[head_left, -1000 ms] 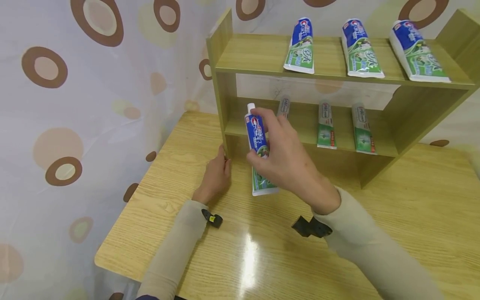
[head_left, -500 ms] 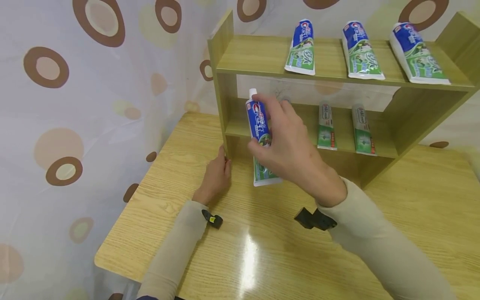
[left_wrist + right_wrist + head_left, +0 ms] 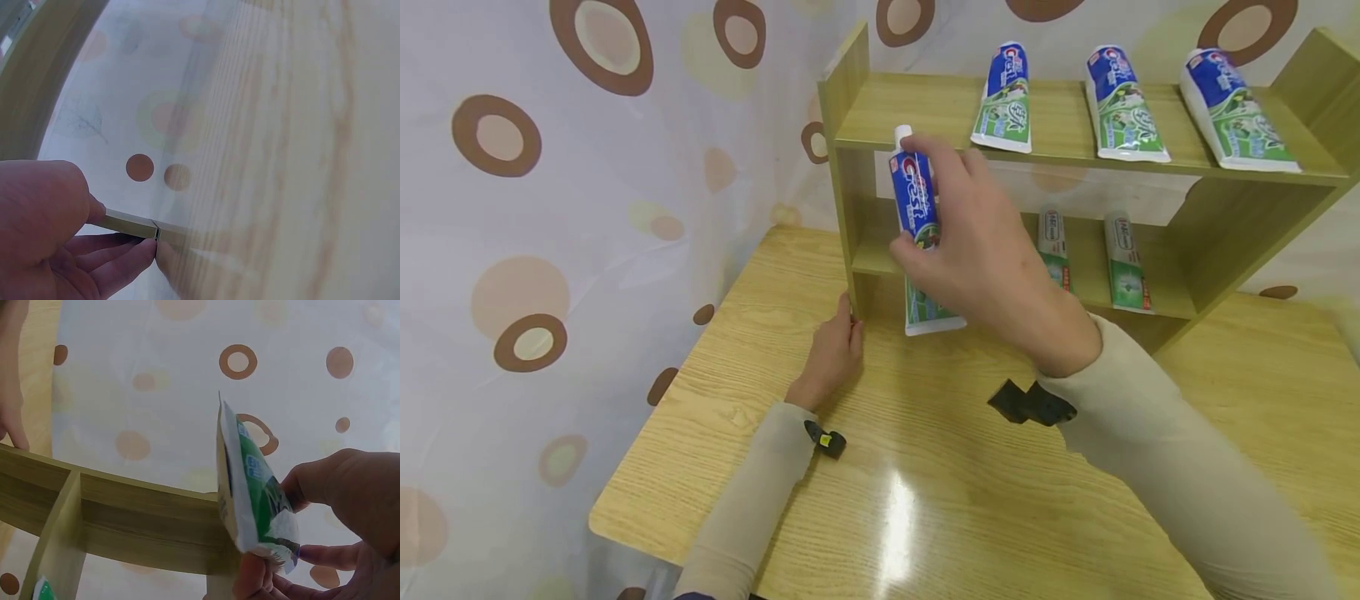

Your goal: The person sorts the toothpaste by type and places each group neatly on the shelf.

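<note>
A blue, white and green toothpaste tube is held cap up between the thumb and fingers of my right hand, in front of the left part of a two-tier wooden shelf. In the right wrist view the tube's green, flat crimped end faces the camera. Down at the table, my left hand grips the bottom of the shelf's left side panel. The left wrist view shows thumb and fingers on either side of that panel's edge.
Three matching tubes lie on the upper tier. On the lower tier are silver-green toothpaste tubes, partly behind my right hand. The shelf stands on a wooden table beside a dotted curtain.
My right hand has risen with the toothpaste tube, from lower-tier height to just below the upper tier's front edge. My left hand has stayed on the panel.
</note>
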The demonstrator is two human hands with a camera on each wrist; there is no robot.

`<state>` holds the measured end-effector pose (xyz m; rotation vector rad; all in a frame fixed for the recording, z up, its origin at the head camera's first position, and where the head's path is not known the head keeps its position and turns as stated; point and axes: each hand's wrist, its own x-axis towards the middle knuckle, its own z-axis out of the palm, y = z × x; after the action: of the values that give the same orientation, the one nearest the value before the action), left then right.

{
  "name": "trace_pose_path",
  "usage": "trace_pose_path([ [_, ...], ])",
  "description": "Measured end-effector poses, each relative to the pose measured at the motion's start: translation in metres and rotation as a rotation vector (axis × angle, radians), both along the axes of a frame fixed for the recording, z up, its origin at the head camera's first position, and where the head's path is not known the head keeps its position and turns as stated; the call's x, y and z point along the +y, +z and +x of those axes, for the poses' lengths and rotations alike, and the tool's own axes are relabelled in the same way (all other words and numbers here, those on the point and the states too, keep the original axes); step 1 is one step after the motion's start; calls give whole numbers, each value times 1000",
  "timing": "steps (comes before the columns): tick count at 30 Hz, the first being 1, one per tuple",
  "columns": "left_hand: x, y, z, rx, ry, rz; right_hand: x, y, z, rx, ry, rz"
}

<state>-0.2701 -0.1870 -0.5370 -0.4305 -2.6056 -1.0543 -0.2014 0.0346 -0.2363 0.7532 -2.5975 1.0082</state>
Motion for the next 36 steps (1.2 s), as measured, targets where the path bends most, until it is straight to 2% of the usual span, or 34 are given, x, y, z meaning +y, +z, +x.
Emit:
trace_pose_path([
  [3,5,21,12,-10,-9,20,-2,12,-4,-18,-5,17],
  [7,9,34,18,-45,8,-2,-5,26,-8,1,-17,37],
  [12,11,38,17,-97,13,-7,-9,41,-15,37,-40,75],
  [18,11,37,12,-106,19,-26,-13,59,-25,23,-42,152],
  [24,10,37,9,-87,23,-32,-17,76,-36,-60,-80,197],
  [29,10,38,9,-87,16,-14,-22,84,-50,-127,-139,216],
  [32,5,20,2,-75,10,-1,-25,86,-61,-186,-182,210],
  [36,3,11,4,-62,12,19,-31,85,-77,-237,-215,179],
])
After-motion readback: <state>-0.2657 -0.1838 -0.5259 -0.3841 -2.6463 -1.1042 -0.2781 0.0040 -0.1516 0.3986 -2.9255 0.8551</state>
